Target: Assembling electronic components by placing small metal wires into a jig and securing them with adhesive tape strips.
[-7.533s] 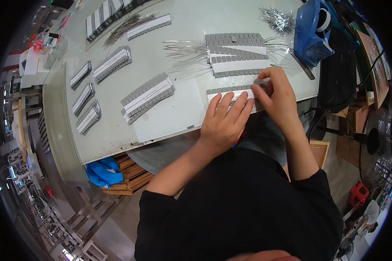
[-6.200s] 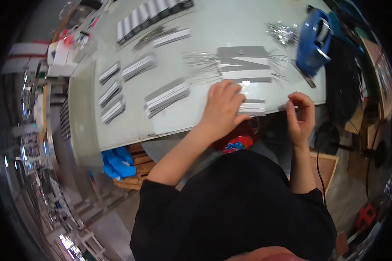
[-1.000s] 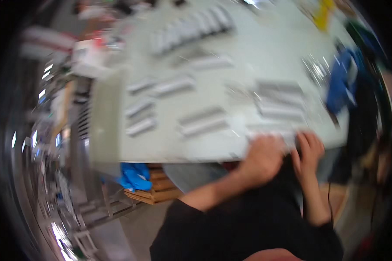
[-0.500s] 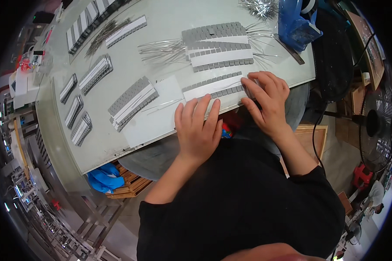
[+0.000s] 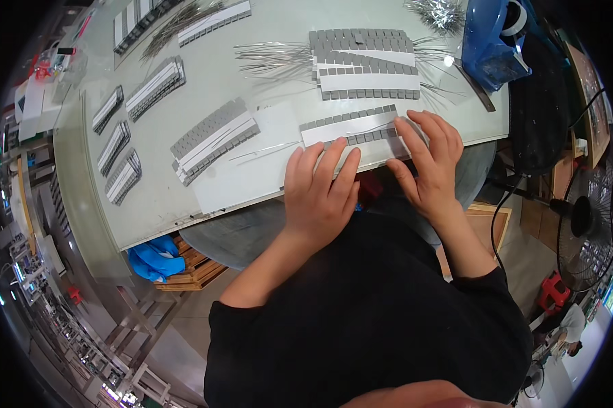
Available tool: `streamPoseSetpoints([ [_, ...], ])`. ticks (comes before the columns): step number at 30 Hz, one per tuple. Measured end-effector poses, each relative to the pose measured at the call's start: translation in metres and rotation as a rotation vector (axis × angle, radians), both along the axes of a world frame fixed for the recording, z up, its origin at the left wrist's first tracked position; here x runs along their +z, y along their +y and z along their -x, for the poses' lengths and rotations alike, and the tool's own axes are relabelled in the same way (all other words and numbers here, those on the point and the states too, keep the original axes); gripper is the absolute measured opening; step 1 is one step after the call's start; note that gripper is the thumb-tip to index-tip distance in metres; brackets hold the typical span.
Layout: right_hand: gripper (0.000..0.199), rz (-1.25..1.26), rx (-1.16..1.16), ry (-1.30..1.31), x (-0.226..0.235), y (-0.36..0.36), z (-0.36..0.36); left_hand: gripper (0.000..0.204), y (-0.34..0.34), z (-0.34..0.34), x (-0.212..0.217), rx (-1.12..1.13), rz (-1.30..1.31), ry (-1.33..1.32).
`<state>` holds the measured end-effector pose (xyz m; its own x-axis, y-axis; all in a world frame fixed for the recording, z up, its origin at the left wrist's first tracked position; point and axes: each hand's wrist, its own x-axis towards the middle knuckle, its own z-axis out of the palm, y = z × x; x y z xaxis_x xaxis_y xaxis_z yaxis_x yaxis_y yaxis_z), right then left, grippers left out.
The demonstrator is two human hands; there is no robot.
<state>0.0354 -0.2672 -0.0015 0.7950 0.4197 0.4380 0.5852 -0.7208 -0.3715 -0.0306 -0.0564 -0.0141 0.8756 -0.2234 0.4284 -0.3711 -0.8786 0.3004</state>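
A white strip with grey toothed edges [image 5: 334,130] lies flat near the table's front edge. My left hand [image 5: 320,194] is palm down with spread fingers, their tips at the strip's near edge. At its right end is my right hand [image 5: 432,166], slightly curled, thumb and index finger apart and the index fingertip at the strip. A thin wire [image 5: 266,151] lies left of the strip; a fine line also crosses the strip's white band. Under my left hand's side is a white sheet [image 5: 242,183], partly covered by a fanned stack of similar strips [image 5: 214,139].
Beyond the strip sits a larger pile of strips [image 5: 368,81] with loose wires [image 5: 269,58] sticking out. Small bundles [image 5: 119,149] stand at the left. A blue tape dispenser [image 5: 487,47], a metal ruler [image 5: 476,88] and a silvery tangle [image 5: 439,15] are at the far right.
The view has shifted, so the table's things appear farther right or higher. Both hands keep about the same places against the strip.
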Motion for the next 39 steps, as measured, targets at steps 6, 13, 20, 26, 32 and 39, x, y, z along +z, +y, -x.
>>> streamPoseSetpoints([
  [6,0.054,0.051,-0.047,-0.002,-0.003,-0.009,-0.003,0.059,0.002,-0.004,0.005,-0.054,0.080,0.034],
  [13,0.049,0.061,0.034,0.037,0.000,0.001,-0.001,0.058,0.002,-0.004,0.005,-0.060,0.073,0.022],
  [20,0.049,0.149,0.069,0.036,0.003,0.012,-0.005,0.056,0.000,-0.006,0.004,-0.053,0.067,0.008],
  [26,0.049,0.170,0.078,0.030,0.001,0.013,-0.005,0.051,0.000,-0.009,0.006,-0.045,0.077,0.030],
  [32,0.049,0.185,0.072,0.021,-0.001,0.011,-0.004,0.045,-0.009,-0.012,0.008,-0.006,-0.027,0.010],
  [39,0.048,0.211,0.066,0.023,0.000,0.011,-0.005,0.047,-0.012,-0.014,0.004,0.024,-0.032,-0.022],
])
